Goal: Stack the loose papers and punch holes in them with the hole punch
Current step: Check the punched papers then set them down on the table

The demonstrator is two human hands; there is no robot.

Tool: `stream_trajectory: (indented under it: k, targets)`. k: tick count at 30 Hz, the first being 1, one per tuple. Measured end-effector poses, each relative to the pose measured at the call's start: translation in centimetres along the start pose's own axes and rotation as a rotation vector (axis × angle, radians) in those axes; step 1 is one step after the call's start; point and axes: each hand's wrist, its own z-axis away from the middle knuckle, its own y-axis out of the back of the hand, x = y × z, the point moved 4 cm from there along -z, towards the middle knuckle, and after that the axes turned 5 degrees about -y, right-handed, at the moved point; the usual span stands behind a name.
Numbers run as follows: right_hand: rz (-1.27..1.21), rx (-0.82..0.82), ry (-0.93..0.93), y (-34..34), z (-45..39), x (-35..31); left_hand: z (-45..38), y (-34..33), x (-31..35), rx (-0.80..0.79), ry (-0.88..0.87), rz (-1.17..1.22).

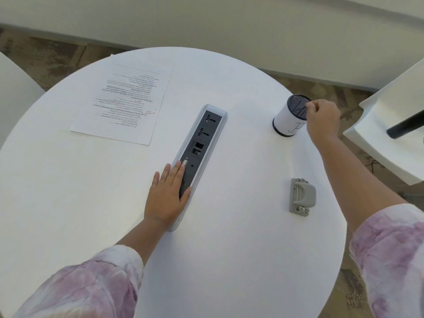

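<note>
1. While my left hand [168,191] lies flat and wide open on the socket strip [199,157], my right hand [322,119] is curled at the rim of the mesh cup [290,117], maybe pinching something tiny; I cannot tell.
2. My papers [124,104] lie far left, and the hole punch [302,195] sits near me, untouched.
3. I think a bump could tip the cup off the table [229,260] edge.

The papers' [121,104] print is too small to read, and the left hand [166,196] hides part of the socket strip [199,143].
</note>
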Motion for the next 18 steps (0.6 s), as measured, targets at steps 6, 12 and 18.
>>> stream_trajectory:
  k: [6,12,18]
  targets:
    - [-0.128,-0.156,0.045,-0.4,6.7,-0.4,-0.8,0.5,-0.5,-0.054,0.021,0.233]
    - [-0.103,-0.416,0.053,-3.4,16.1,0.0,-0.1,2.6,-1.1,-0.167,0.034,0.369]
    - [0.091,-0.695,0.032,-6.5,24.9,0.1,4.2,3.6,-3.1,-0.293,0.014,0.305]
